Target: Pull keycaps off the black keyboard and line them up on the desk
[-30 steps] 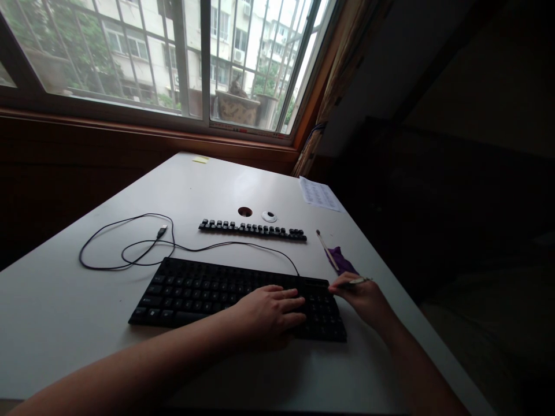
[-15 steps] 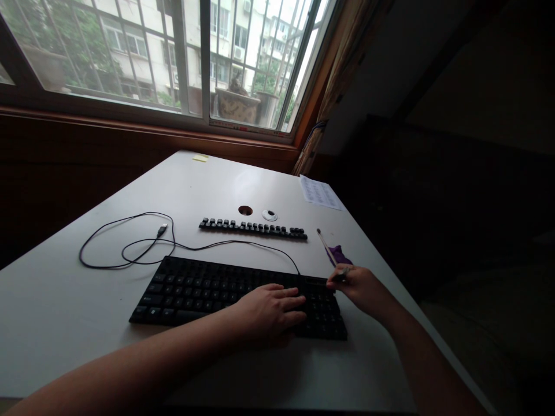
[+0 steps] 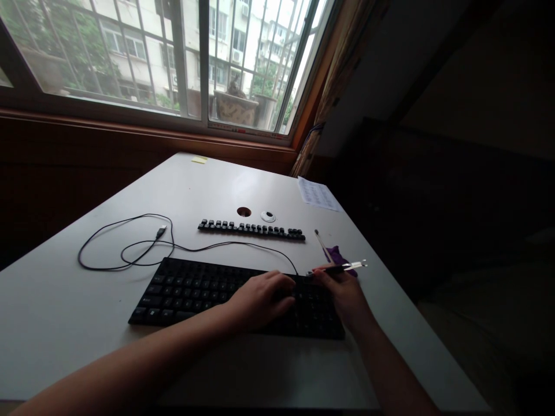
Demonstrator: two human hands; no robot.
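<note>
A black keyboard (image 3: 195, 292) lies on the white table in front of me. My left hand (image 3: 266, 297) rests on its right-middle part, fingers bent and thumb held apart from them, with no object visible in it. My right hand (image 3: 340, 283) is over the keyboard's upper right corner. Its fingers are closed round a slim keycap puller (image 3: 340, 268) with a black middle and shiny metal prongs pointing right. The puller's other end is by the keyboard's top edge, near the cable. My hands cover some of the keys below.
Beyond the keyboard lie rows of loose keycaps (image 3: 251, 229). A coiled USB cable (image 3: 125, 216) is at left. A thin stick with a dark tip (image 3: 321, 242) and a purple cloth (image 3: 336, 253) lie at right. Farther back are a table hole (image 3: 244, 212), its cover (image 3: 267, 216) and a paper sheet (image 3: 318, 193).
My right hand has moved left and turned, so the keycap puller now lies sideways with its prongs to the right. My left fingers, spread flat before, have drawn back and bent.
</note>
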